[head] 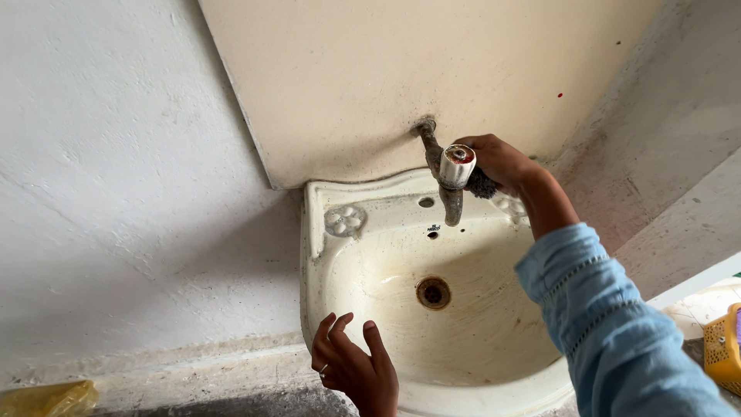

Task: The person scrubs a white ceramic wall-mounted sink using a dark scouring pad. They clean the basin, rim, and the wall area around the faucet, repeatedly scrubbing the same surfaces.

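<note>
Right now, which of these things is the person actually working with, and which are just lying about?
In use:
- right hand, at the tap with a dark scrubber
- left hand, fingers spread on the front rim of the sink

Lying about:
- yellow bag at the lower left
- yellow basket at the right edge

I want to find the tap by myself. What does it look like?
Find the cream sink on the wall. The tap sticks out of the wall panel above the basin, by the right hand. It's the only dull metal pipe, with a shiny round handle.
</note>
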